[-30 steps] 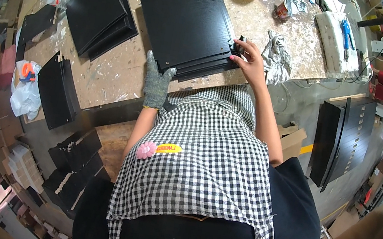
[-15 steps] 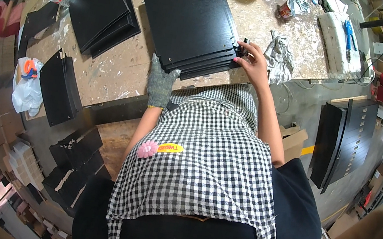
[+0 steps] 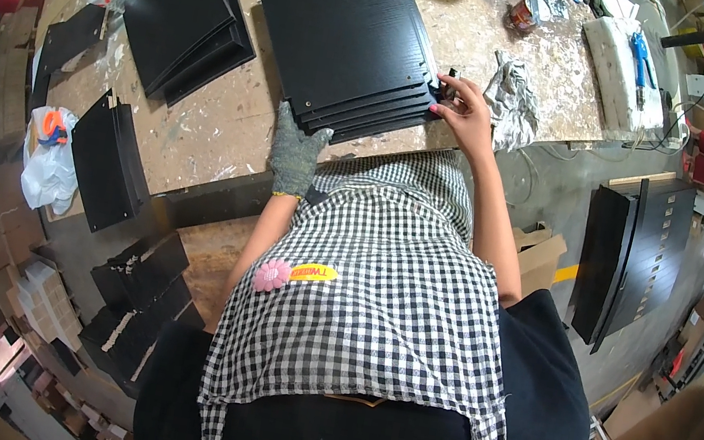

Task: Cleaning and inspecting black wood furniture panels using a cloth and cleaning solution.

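In front of me lies a stack of black boards (image 3: 344, 35), slightly fanned out along its near edge. My left hand (image 3: 296, 154), in a grey knitted glove, grips the stack's near left corner, its thumb against the near edge and its fingertips partly hidden. At the right edge of the stack, my bare right hand (image 3: 468, 117) is closed in a pinch around a small black piece (image 3: 448, 88). Fingers and boards cover much of that piece, so its kind does not show.
More black boards (image 3: 183, 18) lie to the left, with another upright bundle (image 3: 109, 163) at the table edge beside a white plastic bag (image 3: 50, 168). A grey rag (image 3: 513, 103) is right of my right hand. Beyond it, a blue tool (image 3: 641, 68) rests on a white block (image 3: 609, 77).
The view has shifted slightly, and the stack appears a little farther up and left. Both hands keep nearly the same places and grips.
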{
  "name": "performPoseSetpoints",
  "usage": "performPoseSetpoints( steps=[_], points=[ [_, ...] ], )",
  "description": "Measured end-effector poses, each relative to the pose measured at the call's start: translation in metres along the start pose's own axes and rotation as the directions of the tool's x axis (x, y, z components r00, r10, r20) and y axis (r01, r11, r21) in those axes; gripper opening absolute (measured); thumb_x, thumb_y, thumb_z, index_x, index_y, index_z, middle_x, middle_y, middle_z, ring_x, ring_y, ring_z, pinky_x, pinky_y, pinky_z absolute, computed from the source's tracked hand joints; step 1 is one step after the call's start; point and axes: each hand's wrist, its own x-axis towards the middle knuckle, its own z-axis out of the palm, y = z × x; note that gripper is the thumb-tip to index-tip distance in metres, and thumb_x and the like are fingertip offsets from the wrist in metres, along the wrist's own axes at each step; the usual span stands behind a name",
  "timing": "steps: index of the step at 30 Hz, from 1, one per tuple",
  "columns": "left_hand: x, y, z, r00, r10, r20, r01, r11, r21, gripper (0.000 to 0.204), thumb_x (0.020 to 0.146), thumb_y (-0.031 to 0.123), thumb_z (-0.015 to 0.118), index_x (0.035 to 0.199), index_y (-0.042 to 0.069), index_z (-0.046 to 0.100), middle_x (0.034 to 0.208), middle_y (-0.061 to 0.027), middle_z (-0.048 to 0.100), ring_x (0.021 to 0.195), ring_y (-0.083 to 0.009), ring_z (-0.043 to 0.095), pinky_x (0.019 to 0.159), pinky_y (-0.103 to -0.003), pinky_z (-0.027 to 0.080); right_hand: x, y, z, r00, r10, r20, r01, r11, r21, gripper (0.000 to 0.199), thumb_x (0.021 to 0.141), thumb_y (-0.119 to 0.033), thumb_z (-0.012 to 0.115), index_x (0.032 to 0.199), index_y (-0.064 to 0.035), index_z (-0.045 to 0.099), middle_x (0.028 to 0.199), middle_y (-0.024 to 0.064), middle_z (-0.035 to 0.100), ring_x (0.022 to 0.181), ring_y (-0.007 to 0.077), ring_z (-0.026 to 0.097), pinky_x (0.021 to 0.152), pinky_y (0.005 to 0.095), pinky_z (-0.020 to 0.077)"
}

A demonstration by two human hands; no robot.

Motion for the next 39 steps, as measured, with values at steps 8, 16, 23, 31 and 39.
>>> performPoseSetpoints(
  steps=[8,16,23,31,39],
  points=[
    [0.003,-0.002,0.001,0.999,0.054,0.005,-0.052,0.977,-0.205,0.095,0.081,-0.007,0.073,0.155,-0.004,0.013,0.147,-0.0220,0.043,0.134,-0.0271,0.047,0.111,-0.036,0.042,0.000,0.000,0.003,0.998,-0.021,-0.056,0.024,0.999,0.047,0.055,0.073,-0.003,0.084,0.124,-0.0183,0.070,0.125,0.0065,0.056,0.095,0.0137,0.055,0.079,0.0244,0.0485],
    [0.006,-0.027,0.002,0.995,0.097,0.009,-0.094,0.980,-0.173,0.098,0.081,-0.004,0.076,0.155,-0.003,0.011,0.147,-0.0216,0.045,0.132,-0.0267,0.049,0.112,-0.037,0.041,-0.007,0.005,-0.005,1.000,0.002,-0.031,-0.002,1.000,0.007,0.058,0.072,0.000,0.084,0.125,-0.0179,0.069,0.121,0.0039,0.056,0.078,0.0086,0.045,0.072,0.0223,0.0470],
    [0.012,-0.032,0.004,0.980,0.198,-0.027,-0.200,0.964,-0.178,0.085,0.085,0.001,0.074,0.152,-0.007,0.022,0.141,-0.0229,0.051,0.126,-0.0277,0.054,0.105,-0.035,0.047,-0.004,0.005,0.000,0.998,-0.017,-0.065,0.018,1.000,0.004,0.055,0.076,0.002,0.079,0.126,-0.0176,0.069,0.121,0.0064,0.056,0.082,0.0110,0.052,0.076,0.0219,0.0471],
    [0.039,-0.008,-0.028,0.993,-0.003,0.119,0.010,0.998,-0.057,0.076,0.097,0.019,0.065,0.153,-0.006,0.021,0.149,-0.0204,0.045,0.134,-0.0316,0.049,0.115,-0.038,0.037,-0.042,-0.022,-0.003,0.977,-0.067,-0.204,0.031,0.984,-0.176,0.061,0.083,0.010,0.063,0.136,-0.0177,0.061,0.125,0.0168,0.060,0.103,0.0300,0.064,0.089,0.0337,0.0508],
    [0.096,0.052,-0.053,0.996,-0.019,0.082,-0.017,0.907,0.421,0.082,0.085,0.057,0.068,0.138,-0.004,0.052,0.134,-0.0229,0.060,0.127,-0.0331,0.055,0.107,-0.037,0.042,-0.041,-0.039,0.031,0.969,-0.185,-0.162,0.163,0.976,-0.141,0.064,0.077,-0.002,0.077,0.137,-0.0126,0.060,0.117,0.0125,0.062,0.110,0.0266,0.059,0.094,0.0347,0.0471]
  ],
)
